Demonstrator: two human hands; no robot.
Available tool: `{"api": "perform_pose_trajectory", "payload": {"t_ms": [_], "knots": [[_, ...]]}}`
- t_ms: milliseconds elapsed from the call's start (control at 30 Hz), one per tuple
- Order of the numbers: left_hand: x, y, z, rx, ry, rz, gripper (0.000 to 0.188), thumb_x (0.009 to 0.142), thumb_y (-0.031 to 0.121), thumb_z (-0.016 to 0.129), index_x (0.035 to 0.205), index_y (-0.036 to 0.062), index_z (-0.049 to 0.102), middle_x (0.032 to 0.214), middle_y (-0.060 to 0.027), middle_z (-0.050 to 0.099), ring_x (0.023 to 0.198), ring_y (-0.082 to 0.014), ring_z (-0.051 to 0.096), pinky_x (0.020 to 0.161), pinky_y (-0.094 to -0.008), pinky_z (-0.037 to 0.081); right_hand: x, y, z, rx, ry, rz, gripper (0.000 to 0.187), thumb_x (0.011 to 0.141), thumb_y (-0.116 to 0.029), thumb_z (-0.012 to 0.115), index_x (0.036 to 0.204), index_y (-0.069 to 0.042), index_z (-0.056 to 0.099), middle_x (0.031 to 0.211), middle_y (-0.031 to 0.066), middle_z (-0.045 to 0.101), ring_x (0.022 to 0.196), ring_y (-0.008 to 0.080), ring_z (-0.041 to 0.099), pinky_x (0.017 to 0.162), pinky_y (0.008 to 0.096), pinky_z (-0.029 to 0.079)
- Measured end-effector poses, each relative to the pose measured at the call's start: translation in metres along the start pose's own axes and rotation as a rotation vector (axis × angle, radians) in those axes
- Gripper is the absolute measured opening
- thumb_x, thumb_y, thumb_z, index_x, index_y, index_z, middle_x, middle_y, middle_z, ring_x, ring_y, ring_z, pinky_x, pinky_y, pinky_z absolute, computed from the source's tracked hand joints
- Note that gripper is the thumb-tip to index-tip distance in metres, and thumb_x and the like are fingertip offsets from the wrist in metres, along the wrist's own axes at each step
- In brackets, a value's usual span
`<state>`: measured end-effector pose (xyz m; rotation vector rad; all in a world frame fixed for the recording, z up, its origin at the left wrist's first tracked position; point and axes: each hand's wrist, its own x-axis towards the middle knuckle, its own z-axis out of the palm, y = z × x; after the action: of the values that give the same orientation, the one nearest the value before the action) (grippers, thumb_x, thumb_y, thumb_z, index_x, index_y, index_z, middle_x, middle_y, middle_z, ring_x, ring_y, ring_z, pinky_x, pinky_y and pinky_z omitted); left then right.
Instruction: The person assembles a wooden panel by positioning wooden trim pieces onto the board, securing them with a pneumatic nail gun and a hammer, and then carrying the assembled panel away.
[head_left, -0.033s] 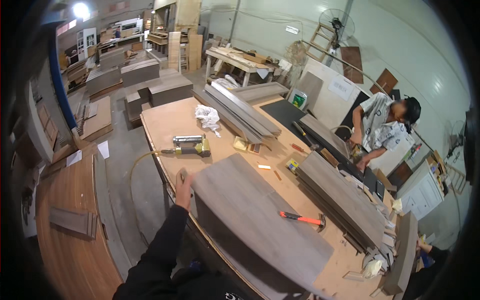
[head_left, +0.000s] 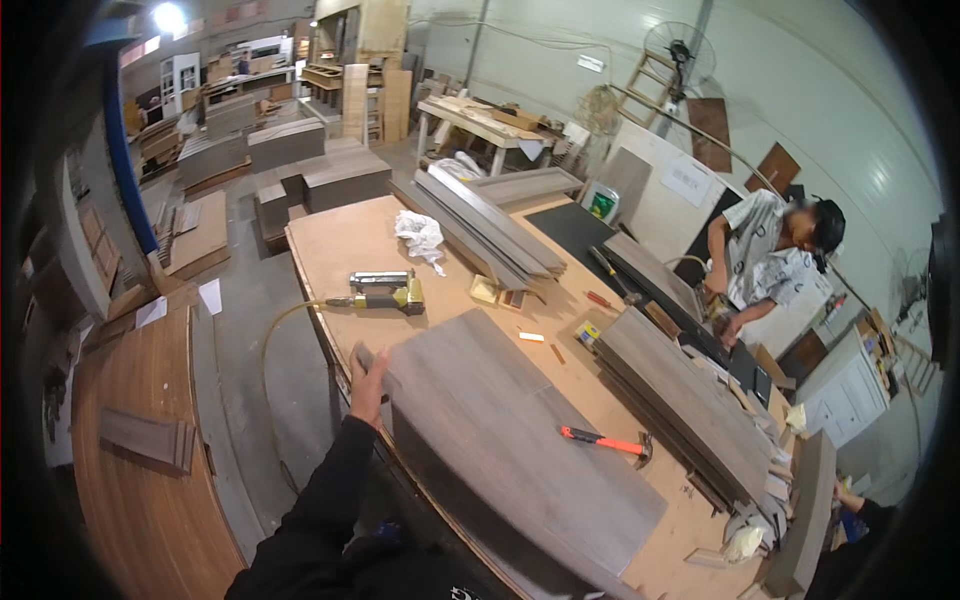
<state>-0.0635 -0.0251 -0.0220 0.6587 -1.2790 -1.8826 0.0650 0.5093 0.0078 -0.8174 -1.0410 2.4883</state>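
My left hand (head_left: 369, 388) is at the left end of a large grey wood-grain panel assembly (head_left: 500, 410), beside its corner. Between its thumb and fingers is a small grey piece (head_left: 362, 356). The panel's near side curves down past the table's front edge. On its top, toward the right, lies a claw hammer (head_left: 608, 441) with an orange and black handle. Beyond my left hand rests a nail gun (head_left: 388, 294), joined to a yellow air hose (head_left: 285, 318). My right hand does not show.
Stacked grey boards (head_left: 680, 400) lie right of the panel, more boards (head_left: 480, 225) at the back. A co-worker (head_left: 770, 245) bends over the far side. Another person's hand (head_left: 848, 497) touches an upright grey board (head_left: 808, 515). A brown panel (head_left: 140, 400) stands left.
The view has shifted very slightly. The small grey piece at my left hand's fingers looks a little more visible and tilted. The co-worker's hands have moved slightly. Panel and hammer stay put.
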Motion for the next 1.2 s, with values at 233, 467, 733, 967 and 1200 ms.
{"api": "perform_pose_trajectory", "payload": {"t_ms": [233,467,733,967,1200], "knots": [[-0.038,0.003,-0.079,-0.211,0.017,-0.378,0.026,0.075,0.004,0.057,0.1,-0.0015,0.05,0.091,-0.0103,0.055,0.081,-0.0236,0.059,0.075,-0.0411,0.052,0.045,0.027,0.046,-0.44,-0.335,0.296,0.053,0.076,-0.038,0.07,0.111,-0.001,0.056,0.091,0.0078,0.06,0.086,0.0224,0.057,0.07,0.0323,0.046],[-0.088,0.029,-0.203,-0.631,0.182,-0.436,0.036,0.081,0.017,0.053,0.111,-0.0042,0.055,0.106,-0.0164,0.062,0.092,-0.0299,0.064,0.084,-0.0429,0.051,0.061,0.09,0.092,-0.847,-0.691,0.573,0.056,0.074,-0.036,0.071,0.115,-0.001,0.054,0.095,0.0077,0.059,0.089,0.0217,0.056,0.072,0.0332,0.046],[-0.162,-0.045,-0.287,-0.619,0.696,-0.548,0.049,0.083,0.023,0.063,0.124,0.0011,0.047,0.122,-0.0165,0.053,0.112,-0.0324,0.051,0.099,-0.0475,0.04,-0.035,0.171,0.13,-1.202,-0.995,0.662,0.061,0.073,-0.032,0.072,0.12,0.0,0.05,0.099,0.0077,0.058,0.093,0.0208,0.055,0.075,0.0343,0.047],[-0.056,0.045,-0.52,-0.275,1.215,-0.543,0.069,0.076,0.017,0.068,0.133,-0.0032,0.034,0.13,-0.0196,0.045,0.121,-0.0317,0.044,0.104,-0.0459,0.034,-0.219,0.389,0.233,-1.437,-1.359,0.851,0.088,0.078,-0.027,0.071,0.145,-0.013,0.016,0.109,0.0105,0.055,0.077,0.0185,0.058,0.063,0.0305,0.05],[0.053,0.069,-0.709,-0.143,1.116,-0.091,0.085,0.074,0.02,0.073,0.14,-0.0047,0.025,0.144,-0.0208,0.03,0.133,-0.0297,0.029,0.108,-0.0393,0.026,-0.486,0.716,0.259,-1.18,-1.542,1.188,0.038,0.084,-0.007,0.066,0.111,-0.002,0.04,0.099,0.0115,0.055,0.088,0.0206,0.061,0.074,0.033,0.054]]}}
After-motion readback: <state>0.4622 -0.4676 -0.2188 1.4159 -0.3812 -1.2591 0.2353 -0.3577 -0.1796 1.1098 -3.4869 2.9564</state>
